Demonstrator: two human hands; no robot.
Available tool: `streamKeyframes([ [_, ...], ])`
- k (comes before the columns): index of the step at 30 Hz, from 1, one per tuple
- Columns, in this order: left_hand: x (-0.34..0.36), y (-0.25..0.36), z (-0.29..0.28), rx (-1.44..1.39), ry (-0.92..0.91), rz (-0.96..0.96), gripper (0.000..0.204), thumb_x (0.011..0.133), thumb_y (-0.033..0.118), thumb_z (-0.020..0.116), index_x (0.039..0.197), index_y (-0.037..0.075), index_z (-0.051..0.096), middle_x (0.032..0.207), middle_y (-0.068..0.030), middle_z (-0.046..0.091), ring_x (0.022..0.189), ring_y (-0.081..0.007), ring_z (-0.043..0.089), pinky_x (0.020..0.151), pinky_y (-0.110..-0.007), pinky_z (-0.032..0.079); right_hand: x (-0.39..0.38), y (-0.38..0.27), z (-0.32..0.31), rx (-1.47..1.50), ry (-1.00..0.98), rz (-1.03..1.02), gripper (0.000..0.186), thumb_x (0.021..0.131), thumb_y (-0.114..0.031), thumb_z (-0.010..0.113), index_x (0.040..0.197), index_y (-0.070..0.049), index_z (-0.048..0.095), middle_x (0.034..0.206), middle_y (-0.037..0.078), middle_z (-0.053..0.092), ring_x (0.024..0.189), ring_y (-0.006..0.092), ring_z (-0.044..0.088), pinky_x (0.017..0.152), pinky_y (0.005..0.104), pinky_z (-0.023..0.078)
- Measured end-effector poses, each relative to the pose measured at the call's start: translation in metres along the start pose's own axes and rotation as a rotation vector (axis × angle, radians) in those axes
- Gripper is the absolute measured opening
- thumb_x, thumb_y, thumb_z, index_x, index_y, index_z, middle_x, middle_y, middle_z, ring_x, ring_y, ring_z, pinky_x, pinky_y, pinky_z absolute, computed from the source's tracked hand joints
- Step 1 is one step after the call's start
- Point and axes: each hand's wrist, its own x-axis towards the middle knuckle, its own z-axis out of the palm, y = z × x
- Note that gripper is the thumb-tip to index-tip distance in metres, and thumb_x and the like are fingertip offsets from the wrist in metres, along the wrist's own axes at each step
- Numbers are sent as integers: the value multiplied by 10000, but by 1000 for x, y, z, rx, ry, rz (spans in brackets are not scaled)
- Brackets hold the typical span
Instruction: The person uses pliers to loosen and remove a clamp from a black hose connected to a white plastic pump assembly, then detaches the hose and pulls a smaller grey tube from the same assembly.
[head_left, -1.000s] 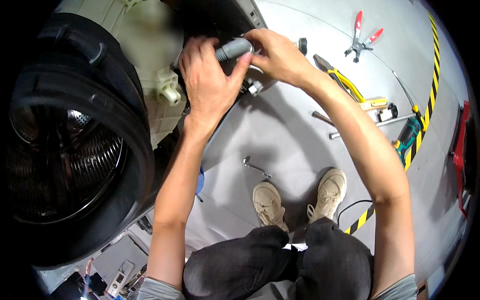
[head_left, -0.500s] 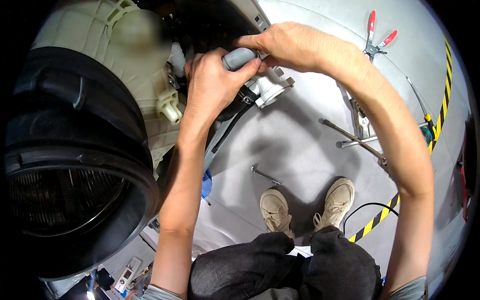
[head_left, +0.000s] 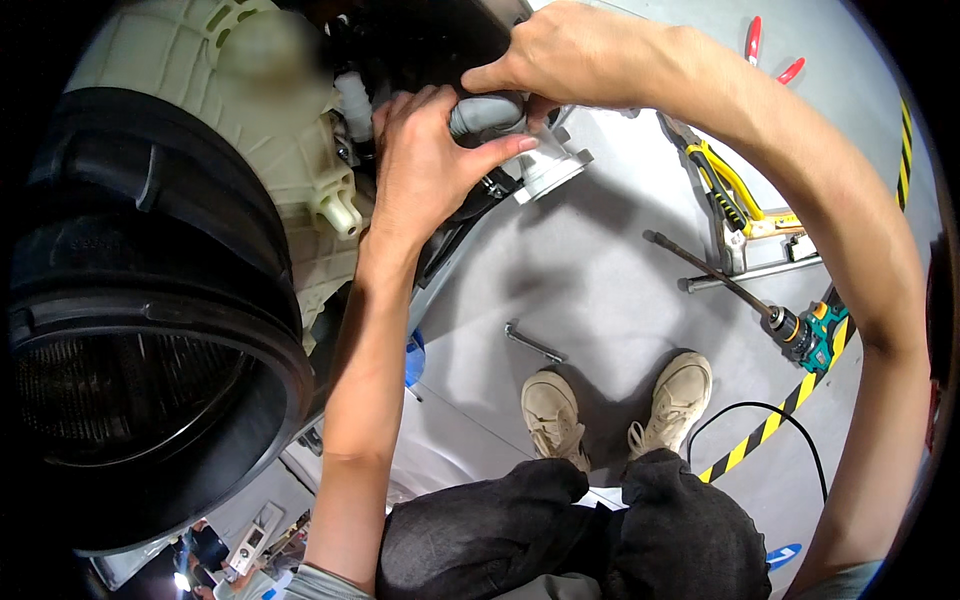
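Note:
A short grey elbow-shaped hose [head_left: 488, 115] sits at the top of a whitish pump-like housing [head_left: 553, 172], beside the cream plastic tub [head_left: 130, 55] of a front-loading washing machine. My left hand [head_left: 420, 165] is closed around the hose's left side, its thumb stretched along the housing and its other fingertips partly hidden. From the right, my right hand [head_left: 560, 60] reaches over to the hose's far end. One of its fingers lies along the top and another digit presses by the hose's right end; the remaining fingers are out of sight.
The black rubber door gasket [head_left: 160, 320] fills the left side. On the floor lie a metal socket wrench [head_left: 535, 342], a teal power drill [head_left: 818, 335] with a long shaft, yellow-handled pliers [head_left: 735, 190], red-handled pliers [head_left: 790, 70], striped tape [head_left: 765, 430] and a black cable [head_left: 815, 450].
My right hand has moved up slightly and its forearm has swung outward, uncovering the drill and yellow-handled pliers. My left thumb has straightened across the housing. The hose shows more fully.

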Motion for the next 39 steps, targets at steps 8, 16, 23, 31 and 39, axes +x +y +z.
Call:
streamKeyframes([
  [8, 1, -3, 9, -31, 52, 61, 466, 678, 370, 884, 920, 9, 717, 825, -134, 698, 799, -306, 648, 781, -402, 491, -2, -3, -4, -7, -7, -12, 143, 879, -275, 605, 925, -140, 594, 586, 78, 604, 555, 298, 657, 491, 414, 516],
  [16, -2, -3, 12, -34, 43, 54, 442, 687, 342, 876, 938, 20, 706, 842, -128, 681, 812, -303, 624, 793, -399, 470, -11, -2, -1, 294, 27, -15, 295, 858, -303, 678, 991, -62, 572, 802, 141, 645, 739, 344, 679, 627, 445, 541],
  [23, -8, -6, 11, -19, 26, 62, 431, 733, 302, 842, 1032, 42, 672, 945, -99, 666, 925, -296, 599, 906, -419, 421, -15, -16, -13, 288, -123, 163, 376, 858, -310, 722, 1089, -50, 579, 853, 148, 653, 802, 344, 674, 677, 430, 532],
  [31, -3, -8, 8, 0, 24, 114, 453, 759, 355, 826, 1069, 66, 665, 957, -70, 640, 936, -269, 571, 910, -403, 397, -32, -39, 14, 163, 175, 358, 399, 786, -369, 765, 1066, -116, 636, 769, 97, 699, 712, 300, 706, 592, 394, 554],
  [39, -3, -9, 9, -27, 39, 105, 477, 728, 396, 844, 1060, 96, 677, 941, -66, 612, 923, -270, 562, 924, -416, 364, -31, -71, 27, 151, 230, 671, 392, 765, -426, 760, 947, -114, 606, 755, 74, 689, 699, 295, 701, 571, 404, 546],
])
